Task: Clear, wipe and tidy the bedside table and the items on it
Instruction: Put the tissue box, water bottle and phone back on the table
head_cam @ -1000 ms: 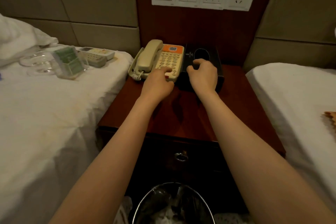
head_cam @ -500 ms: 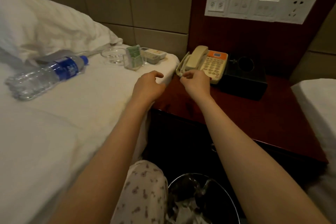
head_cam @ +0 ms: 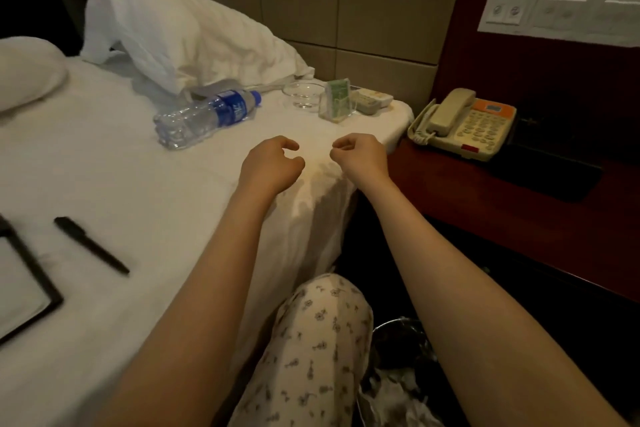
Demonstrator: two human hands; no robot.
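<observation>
Both my hands hung over the bed's (head_cam: 104,166) corner, left hand (head_cam: 270,163) and right hand (head_cam: 360,155) loosely curled, each grip narrow and holding nothing. Beyond them on the sheet lay a bottle (head_cam: 207,116), a glass dish (head_cam: 304,94), a card holder (head_cam: 337,100) and a remote (head_cam: 372,100). The phone (head_cam: 464,123) sat on the table (head_cam: 485,204) to the right.

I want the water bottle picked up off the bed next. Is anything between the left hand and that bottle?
Nothing visible is. The left hand hovers empty over bare sheet, and the water bottle lies on its side up and to its left, with only white bed between.
</observation>
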